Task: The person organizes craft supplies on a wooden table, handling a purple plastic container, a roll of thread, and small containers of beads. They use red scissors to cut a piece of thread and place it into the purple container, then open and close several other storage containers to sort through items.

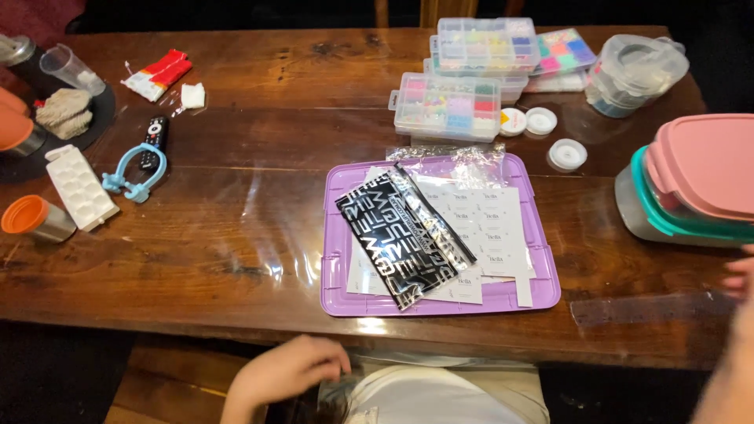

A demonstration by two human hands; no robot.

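A long dark wooden table (236,235) fills the view, its top glossy and partly covered by a clear sheet. At the right edge stands a stack of food containers (691,184), the upper one with a pink lid, the lower with a teal rim. In the middle of the near side lies a purple tray (336,259), flat on the table, holding small white cards (487,228) and, slanted across them, a black pouch with white lettering (397,239). Behind the tray sit clear bead organiser boxes (449,106) with many coloured compartments, stacked and side by side, and to their right a round clear tub (636,72). Three small round white spools (540,121) lie between the boxes and the tray. On the left side are a white ice-cube tray (80,187), a light blue plastic holder (135,174) touching a black remote control (154,141), and an orange-capped metal cup (35,218).

The left hand (287,369) is below the near table edge, over the person's lap, wrist bent, fingers curled loosely inward and close together; it touches nothing on the table, and whether it grips anything I cannot tell. The right hand (740,279) only shows at the frame's right edge, near the containers, forearm rising from the lower corner; its fingers are cut off, so their state cannot be told. The tray lies well apart from both hands.
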